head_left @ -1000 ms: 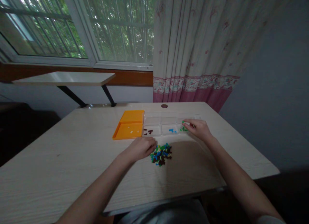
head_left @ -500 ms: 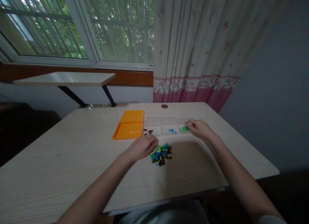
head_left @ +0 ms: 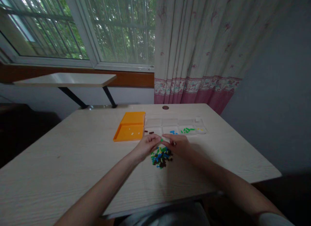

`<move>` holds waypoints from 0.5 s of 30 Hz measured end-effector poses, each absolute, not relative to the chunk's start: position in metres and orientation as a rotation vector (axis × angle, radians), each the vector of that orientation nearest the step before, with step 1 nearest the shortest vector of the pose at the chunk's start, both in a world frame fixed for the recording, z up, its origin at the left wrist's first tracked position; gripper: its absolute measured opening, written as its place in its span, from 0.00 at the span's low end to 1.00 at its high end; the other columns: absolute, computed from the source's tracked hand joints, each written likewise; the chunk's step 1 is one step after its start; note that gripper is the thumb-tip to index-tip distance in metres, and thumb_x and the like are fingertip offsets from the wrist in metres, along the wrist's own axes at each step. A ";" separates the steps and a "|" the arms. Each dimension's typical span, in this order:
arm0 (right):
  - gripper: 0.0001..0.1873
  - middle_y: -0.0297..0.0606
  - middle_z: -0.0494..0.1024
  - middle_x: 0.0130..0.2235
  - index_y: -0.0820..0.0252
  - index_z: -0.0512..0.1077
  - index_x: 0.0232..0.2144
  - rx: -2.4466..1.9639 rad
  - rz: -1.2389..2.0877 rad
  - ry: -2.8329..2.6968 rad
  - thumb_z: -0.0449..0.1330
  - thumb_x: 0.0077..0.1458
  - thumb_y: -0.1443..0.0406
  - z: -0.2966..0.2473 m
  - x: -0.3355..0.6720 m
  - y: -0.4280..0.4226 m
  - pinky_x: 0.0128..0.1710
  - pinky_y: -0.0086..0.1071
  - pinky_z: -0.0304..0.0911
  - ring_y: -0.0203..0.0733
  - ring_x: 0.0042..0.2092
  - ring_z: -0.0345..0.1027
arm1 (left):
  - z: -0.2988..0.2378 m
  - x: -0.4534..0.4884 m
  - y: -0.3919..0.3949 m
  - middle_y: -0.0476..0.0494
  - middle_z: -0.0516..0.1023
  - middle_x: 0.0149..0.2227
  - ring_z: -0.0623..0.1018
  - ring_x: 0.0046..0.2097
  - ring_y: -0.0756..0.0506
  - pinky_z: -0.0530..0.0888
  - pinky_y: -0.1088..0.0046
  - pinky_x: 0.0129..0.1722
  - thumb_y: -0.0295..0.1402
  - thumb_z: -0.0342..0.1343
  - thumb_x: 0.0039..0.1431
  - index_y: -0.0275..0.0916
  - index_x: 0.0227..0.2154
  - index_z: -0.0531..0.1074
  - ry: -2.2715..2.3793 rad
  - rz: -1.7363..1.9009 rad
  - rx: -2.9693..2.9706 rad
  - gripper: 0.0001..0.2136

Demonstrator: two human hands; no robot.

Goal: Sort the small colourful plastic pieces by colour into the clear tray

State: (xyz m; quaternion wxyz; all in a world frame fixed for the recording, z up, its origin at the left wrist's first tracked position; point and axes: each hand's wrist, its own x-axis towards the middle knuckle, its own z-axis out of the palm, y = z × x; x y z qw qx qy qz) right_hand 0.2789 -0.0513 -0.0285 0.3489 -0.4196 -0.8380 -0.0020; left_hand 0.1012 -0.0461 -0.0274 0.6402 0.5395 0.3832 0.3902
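Note:
Above the pile's far side, my left hand point(head_left: 147, 145) pinches a small green building brick point(head_left: 161, 140) between thumb and forefinger. My right hand point(head_left: 179, 144) faces it from the right, its thumb and forefinger parted around the brick; whether they touch it is hard to see. Just below both hands lies a pile of tiny mixed bricks point(head_left: 161, 158) in green, blue, brown and yellow. Beyond them, open clear plastic boxes point(head_left: 166, 127) hold sorted pieces: brown bricks point(head_left: 151, 133), blue bricks point(head_left: 173, 132), green bricks point(head_left: 187, 130) and a few yellow bricks point(head_left: 199, 129).
An open orange box point(head_left: 132, 118) with a few white pieces point(head_left: 132, 134) adjoins the clear boxes on the left. All stand on a pale wooden table point(head_left: 73, 154). A raised shelf point(head_left: 65, 78) is at the back left, and a curtain point(head_left: 194, 57) hangs behind.
My right hand has come from the green bricks' compartment back to the pile, beside my left hand. My left hand has lifted slightly, and a green brick now shows at its fingertips.

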 end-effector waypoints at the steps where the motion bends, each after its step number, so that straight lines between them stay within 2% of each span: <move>1: 0.14 0.30 0.76 0.22 0.55 0.75 0.37 -1.079 -0.012 -2.155 0.57 0.52 0.55 -0.028 0.279 -0.051 0.26 0.22 0.57 0.30 0.21 0.66 | -0.027 0.102 -0.047 0.59 0.54 0.12 0.51 0.15 0.58 0.45 0.80 0.16 0.49 0.59 0.43 0.34 0.24 0.65 0.875 0.890 1.230 0.20; 5: 0.13 0.32 0.78 0.25 0.54 0.76 0.34 -1.015 -0.048 -2.166 0.56 0.54 0.56 -0.030 0.282 -0.049 0.29 0.22 0.58 0.30 0.24 0.68 | -0.025 0.104 -0.048 0.60 0.54 0.12 0.51 0.15 0.58 0.44 0.80 0.15 0.50 0.59 0.42 0.34 0.24 0.65 0.889 0.884 1.241 0.21; 11: 0.12 0.32 0.80 0.29 0.52 0.75 0.38 -1.011 -0.159 -2.260 0.53 0.56 0.58 -0.033 0.283 -0.049 0.29 0.24 0.57 0.32 0.27 0.70 | -0.027 0.104 -0.046 0.60 0.53 0.12 0.51 0.15 0.57 0.47 0.80 0.16 0.51 0.55 0.45 0.35 0.25 0.65 0.947 0.856 1.316 0.21; 15: 0.13 0.32 0.79 0.26 0.54 0.75 0.36 -0.977 -0.270 -2.217 0.51 0.57 0.59 -0.030 0.288 -0.047 0.28 0.24 0.56 0.31 0.25 0.69 | -0.024 0.093 -0.044 0.52 0.64 0.19 0.63 0.21 0.53 0.58 0.79 0.21 0.44 0.49 0.53 0.34 0.25 0.67 1.084 0.866 1.763 0.16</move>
